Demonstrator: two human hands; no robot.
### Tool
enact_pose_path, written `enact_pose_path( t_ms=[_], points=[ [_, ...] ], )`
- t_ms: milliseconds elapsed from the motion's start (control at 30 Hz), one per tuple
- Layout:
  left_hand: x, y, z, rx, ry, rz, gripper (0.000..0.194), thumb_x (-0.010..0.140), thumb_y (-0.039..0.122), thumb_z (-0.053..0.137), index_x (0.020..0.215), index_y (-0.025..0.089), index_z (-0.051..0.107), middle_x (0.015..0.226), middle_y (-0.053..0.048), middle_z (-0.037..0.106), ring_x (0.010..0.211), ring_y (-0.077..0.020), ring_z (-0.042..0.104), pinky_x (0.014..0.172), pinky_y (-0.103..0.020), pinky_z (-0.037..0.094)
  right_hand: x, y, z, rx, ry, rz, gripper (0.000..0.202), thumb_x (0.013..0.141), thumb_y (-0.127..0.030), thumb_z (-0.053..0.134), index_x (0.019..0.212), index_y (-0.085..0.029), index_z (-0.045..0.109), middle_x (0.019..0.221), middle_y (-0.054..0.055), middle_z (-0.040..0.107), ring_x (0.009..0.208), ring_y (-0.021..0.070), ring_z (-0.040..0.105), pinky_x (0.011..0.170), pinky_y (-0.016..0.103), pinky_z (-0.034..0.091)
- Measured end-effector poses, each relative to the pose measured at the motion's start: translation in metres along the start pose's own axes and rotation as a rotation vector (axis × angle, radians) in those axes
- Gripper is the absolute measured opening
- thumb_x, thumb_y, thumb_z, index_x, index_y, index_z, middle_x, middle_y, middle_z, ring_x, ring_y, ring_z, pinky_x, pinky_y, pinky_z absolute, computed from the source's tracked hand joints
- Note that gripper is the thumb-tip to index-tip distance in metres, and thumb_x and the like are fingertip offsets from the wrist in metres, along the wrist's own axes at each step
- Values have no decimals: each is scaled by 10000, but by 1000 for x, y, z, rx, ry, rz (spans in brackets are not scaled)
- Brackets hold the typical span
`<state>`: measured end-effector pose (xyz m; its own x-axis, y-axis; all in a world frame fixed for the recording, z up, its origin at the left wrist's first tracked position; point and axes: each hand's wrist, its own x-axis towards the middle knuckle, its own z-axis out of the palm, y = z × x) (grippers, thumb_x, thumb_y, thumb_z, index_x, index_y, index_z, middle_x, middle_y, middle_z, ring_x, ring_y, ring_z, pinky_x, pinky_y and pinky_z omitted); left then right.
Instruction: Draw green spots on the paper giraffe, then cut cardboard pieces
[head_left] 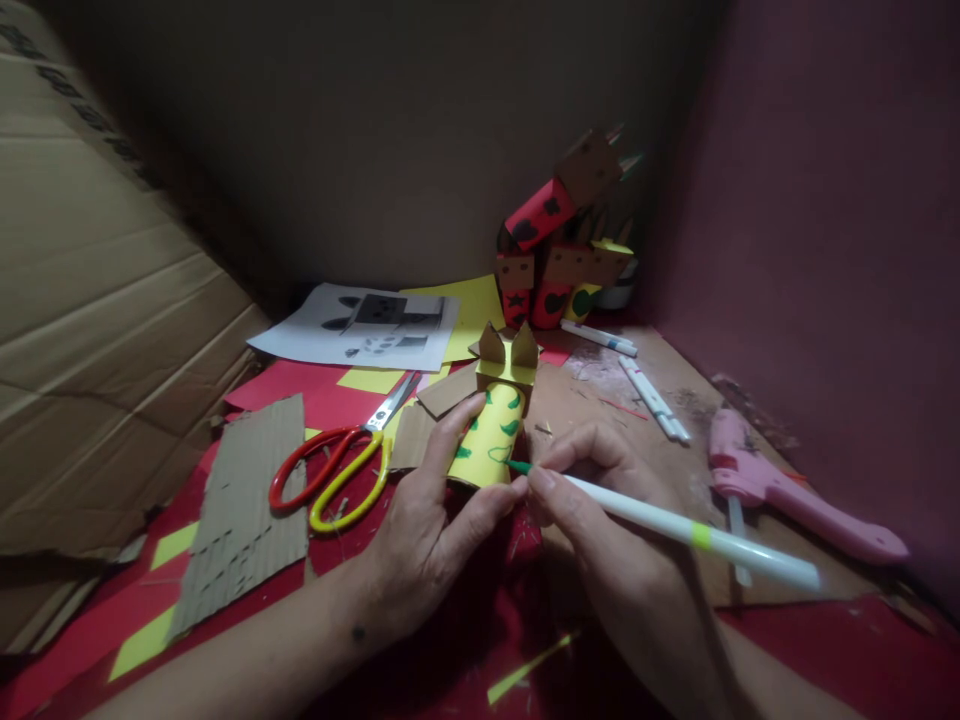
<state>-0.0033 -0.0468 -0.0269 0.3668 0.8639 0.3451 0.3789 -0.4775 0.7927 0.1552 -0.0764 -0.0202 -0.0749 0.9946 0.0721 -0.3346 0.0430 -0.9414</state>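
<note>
My left hand [427, 530] is closed around the lower part of a yellow paper tube figure [504, 415], its fingers along the left side and its thumb at the bottom edge. Green leaf-like marks dot the tube, and one near the bottom right is only an outline. A cardboard head with two pointed ears tops the figure. Between the thumb and fingers of my right hand [592, 500] is a white felt-tip pen [720, 550] with a lime band. Its green tip meets the tube at the outlined mark.
Scissors [349, 480] with red and yellow handles lie left, beside a cardboard piece [251, 490]. A printed sheet [375, 325] lies behind. Several finished figures [555, 280] stand at the back right. White pens [652, 400] and a pink glue gun [780, 490] lie on the right.
</note>
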Motion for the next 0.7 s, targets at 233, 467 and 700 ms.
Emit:
enact_pose_path(
  t_ms=[233,467,700],
  points=[
    [0,-1,0,28,9,16,547,933,369,475,1417,250,250,1271,-59,595,1142,-235,577,922,-350,503,0,-1,3,-16,-2,-56,111,870,-297,601,809,-233,535,639,-58,498,548,72,429,476,180,335],
    [1,-1,0,17,0,34,543,939,348,479,1417,255,236,1238,-34,617,1090,-187,605,933,-302,491,0,0,2,-17,-29,-66,126,875,-330,600,816,-234,544,649,-57,509,556,68,443,484,176,351],
    [1,0,-1,7,0,18,541,933,378,484,1408,277,244,1223,-27,622,1037,-178,626,904,-295,509,2,1,0,37,19,1,133,852,-335,623,843,-241,530,720,-34,557,584,95,532,482,207,375]
  ],
)
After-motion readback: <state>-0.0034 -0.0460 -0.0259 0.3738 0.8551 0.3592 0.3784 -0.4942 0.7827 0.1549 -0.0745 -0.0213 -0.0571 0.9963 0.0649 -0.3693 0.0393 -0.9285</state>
